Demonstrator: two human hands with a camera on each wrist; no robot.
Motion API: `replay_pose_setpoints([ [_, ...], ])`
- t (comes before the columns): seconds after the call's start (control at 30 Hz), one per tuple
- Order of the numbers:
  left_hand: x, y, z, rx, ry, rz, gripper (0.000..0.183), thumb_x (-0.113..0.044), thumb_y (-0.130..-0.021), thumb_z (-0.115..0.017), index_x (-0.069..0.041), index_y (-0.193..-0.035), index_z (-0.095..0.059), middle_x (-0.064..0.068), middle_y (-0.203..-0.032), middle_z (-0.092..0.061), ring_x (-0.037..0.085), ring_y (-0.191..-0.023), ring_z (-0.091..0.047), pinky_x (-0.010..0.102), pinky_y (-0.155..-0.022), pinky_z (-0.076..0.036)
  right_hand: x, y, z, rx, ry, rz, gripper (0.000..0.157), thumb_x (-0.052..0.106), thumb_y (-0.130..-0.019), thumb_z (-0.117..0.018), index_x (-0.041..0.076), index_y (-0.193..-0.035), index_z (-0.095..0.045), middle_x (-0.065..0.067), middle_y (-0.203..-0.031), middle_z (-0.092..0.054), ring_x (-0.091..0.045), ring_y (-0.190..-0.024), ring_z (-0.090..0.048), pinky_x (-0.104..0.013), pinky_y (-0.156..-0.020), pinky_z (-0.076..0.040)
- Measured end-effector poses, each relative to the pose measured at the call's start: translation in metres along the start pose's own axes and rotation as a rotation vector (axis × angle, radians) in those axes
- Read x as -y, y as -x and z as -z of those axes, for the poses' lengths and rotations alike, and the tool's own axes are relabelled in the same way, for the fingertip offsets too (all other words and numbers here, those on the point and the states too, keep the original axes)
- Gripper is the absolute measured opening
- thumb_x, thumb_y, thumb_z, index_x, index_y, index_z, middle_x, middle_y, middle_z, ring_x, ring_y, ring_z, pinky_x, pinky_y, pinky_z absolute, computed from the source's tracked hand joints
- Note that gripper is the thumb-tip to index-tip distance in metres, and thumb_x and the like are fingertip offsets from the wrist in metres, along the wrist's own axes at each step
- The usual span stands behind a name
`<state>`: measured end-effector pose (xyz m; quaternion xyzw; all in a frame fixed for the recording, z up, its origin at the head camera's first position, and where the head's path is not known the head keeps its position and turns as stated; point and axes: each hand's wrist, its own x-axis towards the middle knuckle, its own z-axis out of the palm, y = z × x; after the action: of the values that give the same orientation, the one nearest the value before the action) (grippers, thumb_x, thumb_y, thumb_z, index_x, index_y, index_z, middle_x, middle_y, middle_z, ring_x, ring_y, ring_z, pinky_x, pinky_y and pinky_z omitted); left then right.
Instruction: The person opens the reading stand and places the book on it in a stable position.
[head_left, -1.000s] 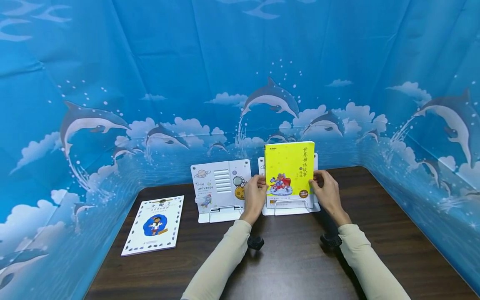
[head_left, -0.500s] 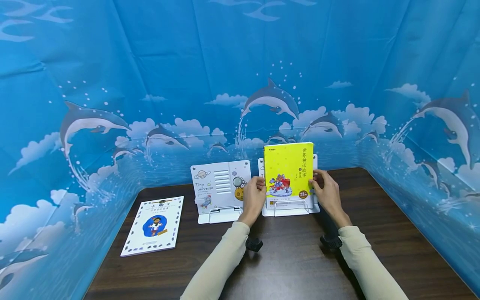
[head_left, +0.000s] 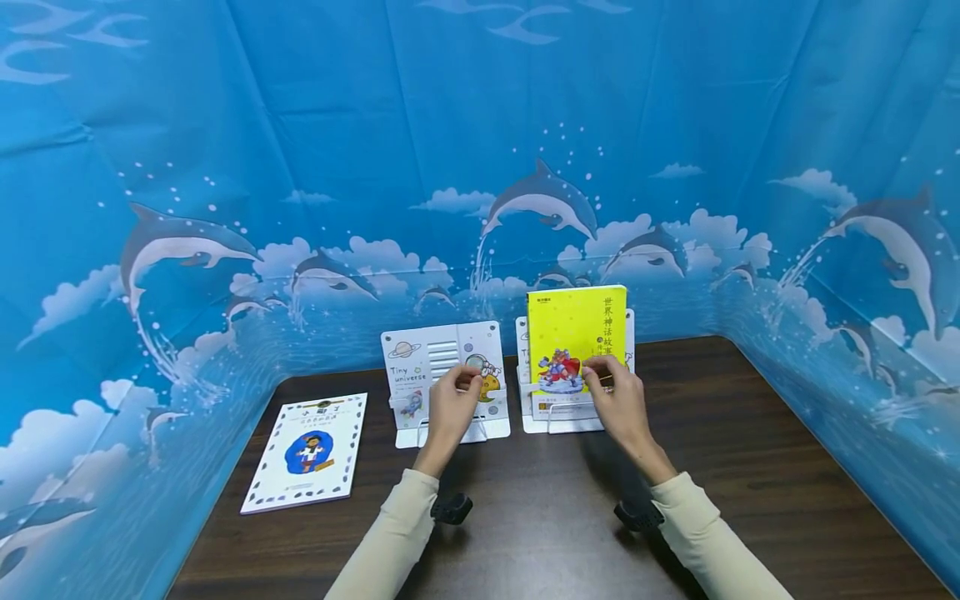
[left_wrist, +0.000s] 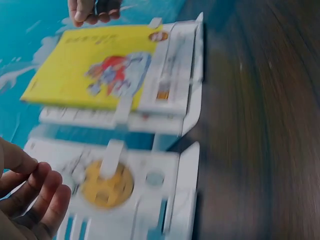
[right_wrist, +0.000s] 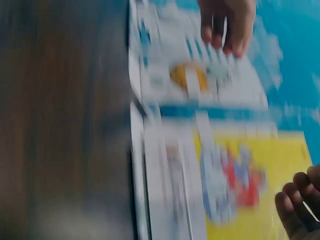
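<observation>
A yellow book (head_left: 566, 333) stands upright on the right-hand white book stand (head_left: 531, 423), behind its wire rest. White side clips (left_wrist: 124, 110) lap over its edges. My right hand (head_left: 621, 408) hovers before the book's lower right part, fingers loosely bent and holding nothing. Before the left-hand book stand (head_left: 408, 354), printed "Tiny universe", is my left hand (head_left: 452, 408). Its fingers are also loosely bent around nothing, and the left wrist view shows the fingertips (left_wrist: 60, 200) apart from the stand. Both wrist views are blurred.
A white book (head_left: 311, 450) with a blue round picture lies flat on the left of the dark wooden table (head_left: 555, 517). A blue dolphin-print curtain (head_left: 480, 208) surrounds the back and sides. The two stands are side by side with a narrow gap.
Both hands have left the yellow book's side edges and moved left. The left hand is now before the left stand, the right hand before the book. The book stays in place.
</observation>
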<state>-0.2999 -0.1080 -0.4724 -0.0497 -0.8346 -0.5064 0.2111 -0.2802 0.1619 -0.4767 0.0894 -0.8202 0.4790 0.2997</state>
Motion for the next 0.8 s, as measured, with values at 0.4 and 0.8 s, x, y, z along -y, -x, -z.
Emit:
replay_pose_setpoints([
  [0.4,0.052,0.018,0.112,-0.148,-0.061,0.21,0.015,-0.011,-0.101,-0.069,0.0,-0.108,-0.077,0.017,-0.094,-0.076,0.007,-0.071,-0.065,0.015,-0.063,-0.051,0.069,0.05,-0.089,0.487,-0.292,-0.106,0.013,0.015,-0.105,-0.068,0.004,-0.106,-0.075,-0.013,-0.086,-0.075,-0.017,-0.069,-0.066,-0.021,-0.062,-0.053],
  [0.8,0.119,0.047,0.219,-0.227,-0.381,0.393,0.022,-0.012,-0.097,-0.069,0.004,-0.11,-0.076,0.022,-0.095,-0.077,0.025,-0.079,-0.068,0.029,-0.068,-0.047,0.109,0.073,-0.171,0.775,-0.389,-0.179,0.015,0.009,-0.105,-0.065,-0.003,-0.107,-0.072,-0.015,-0.086,-0.076,-0.01,-0.064,-0.067,-0.023,-0.059,-0.058],
])
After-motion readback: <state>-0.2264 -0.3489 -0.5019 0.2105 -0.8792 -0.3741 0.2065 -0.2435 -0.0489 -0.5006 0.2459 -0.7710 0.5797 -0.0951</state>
